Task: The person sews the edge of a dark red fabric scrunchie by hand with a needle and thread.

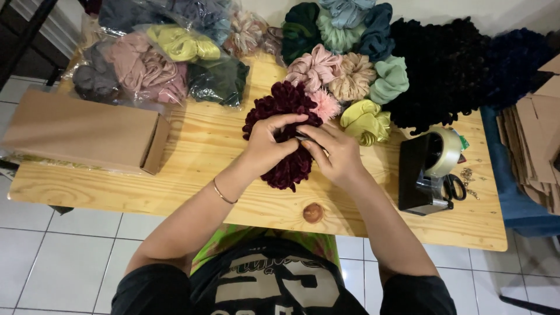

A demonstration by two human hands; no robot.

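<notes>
A bundle of dark maroon velvet scrunchies (280,111) lies in the middle of the wooden table (198,140). My left hand (265,143) grips its middle from the left, fingers curled over the fabric. Pressed against the same bundle from the right is my right hand (335,153), its fingers pinching into the velvet beside the left hand's fingertips. Both hands hold the bundle together; a thin bracelet sits on my left wrist. What lies between the fingertips is hidden.
Loose scrunchies in pink (314,67), beige, mint green (389,79), yellow-green (364,119) and black (443,64) fill the back. Bagged scrunchies (146,64) lie back left. A brown cardboard box (81,131) is left; a tape dispenser (429,172), scissors (455,186) and flat cardboard (534,140) right.
</notes>
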